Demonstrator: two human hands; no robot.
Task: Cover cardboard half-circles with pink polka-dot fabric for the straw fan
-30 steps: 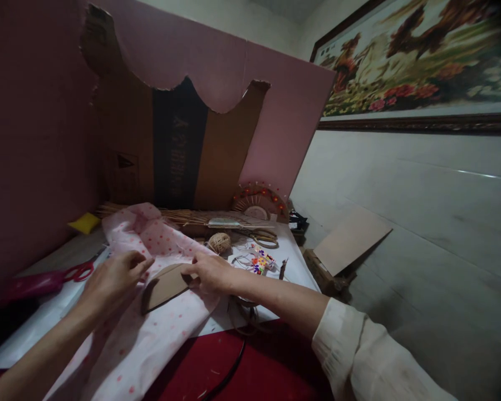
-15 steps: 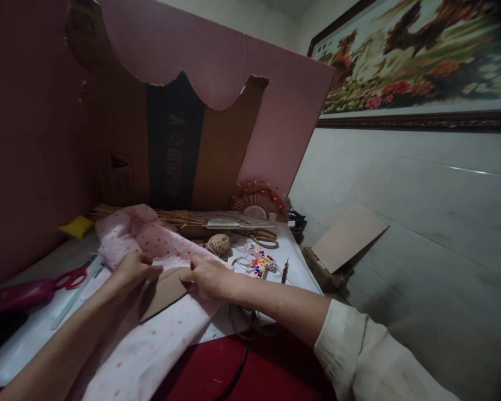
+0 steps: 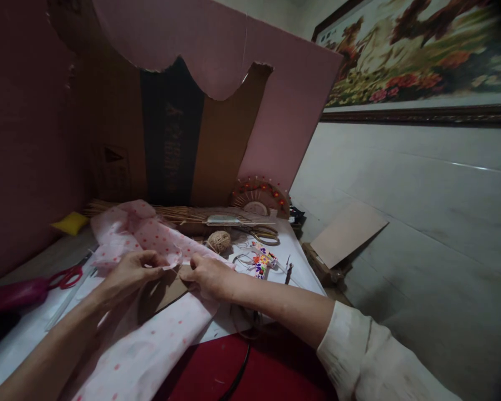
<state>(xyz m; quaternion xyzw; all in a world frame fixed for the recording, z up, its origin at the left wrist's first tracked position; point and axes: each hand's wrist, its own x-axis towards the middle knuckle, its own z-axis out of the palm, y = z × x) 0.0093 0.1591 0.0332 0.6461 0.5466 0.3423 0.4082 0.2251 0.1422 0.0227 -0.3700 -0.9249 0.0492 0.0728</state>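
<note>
Pink polka-dot fabric [image 3: 150, 345] is spread across the white work surface, with a piece of brown cardboard [image 3: 162, 295] lying on it. My left hand [image 3: 136, 273] is closed in a pinch on the fabric's edge, a little raised over the far side of the cardboard. At the cardboard's right end, my right hand [image 3: 211, 278] is closed, thumb and fingers gripping the cardboard along with the fabric behind it. The palm side of the right hand and its fingertips are partly hidden.
Behind the fabric are a ball of twine [image 3: 219, 243], dark-handled scissors [image 3: 265, 235] and a fan-shaped piece with pins [image 3: 261, 197]. Flowered fabric [image 3: 262, 262] lies right. Red-handled scissors [image 3: 67, 277] and a ruler [image 3: 69, 301] are left. A large cardboard panel [image 3: 225, 150] stands behind.
My left hand has shifted from the cardboard's upper left edge to a pinch on the fabric's edge, pulling it up slightly. My right hand keeps its hold. The view has tilted a little.
</note>
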